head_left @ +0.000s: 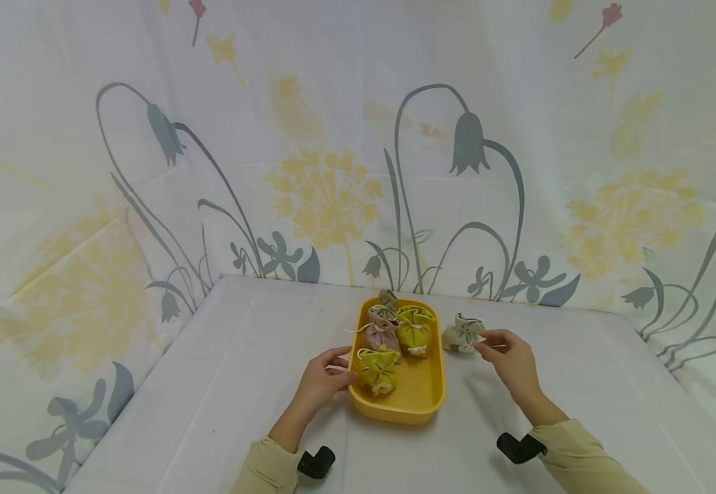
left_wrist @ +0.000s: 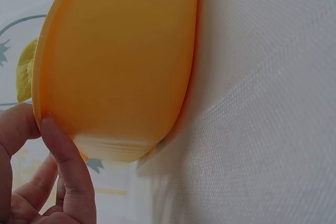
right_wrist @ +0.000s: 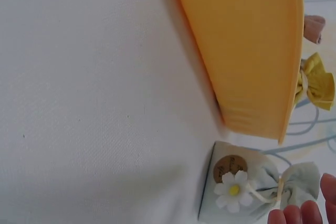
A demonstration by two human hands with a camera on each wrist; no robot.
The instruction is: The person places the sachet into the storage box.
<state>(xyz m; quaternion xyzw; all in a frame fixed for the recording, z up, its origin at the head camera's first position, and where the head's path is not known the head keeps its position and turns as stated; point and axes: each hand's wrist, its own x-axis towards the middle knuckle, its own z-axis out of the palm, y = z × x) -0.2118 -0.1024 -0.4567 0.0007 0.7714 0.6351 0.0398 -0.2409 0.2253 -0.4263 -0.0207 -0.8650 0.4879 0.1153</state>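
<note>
My left hand (head_left: 327,374) pinches the left rim of a yellow plastic tub (head_left: 416,405); in the left wrist view thumb and finger lie at its edge. Inside the tub are a yellow-green drawstring pouch (head_left: 378,370), another yellow-green pouch (head_left: 415,329), a mauve pouch (head_left: 384,329) and a greyish pouch (head_left: 388,298) at the back, partly hidden. Outside, at the tub's right, a pale green drawstring pouch (right_wrist: 210,213) with a white flower and round brown label stands on the table. My right hand (head_left: 512,360) has its fingertips at this pouch's gathered top, thumb and fingers apart.
The table (head_left: 259,329) has a white cloth cover. Behind it hangs a pale curtain (head_left: 358,137) printed with grey and yellow flowers. Black wrist mounts (head_left: 317,462) show at both sleeves.
</note>
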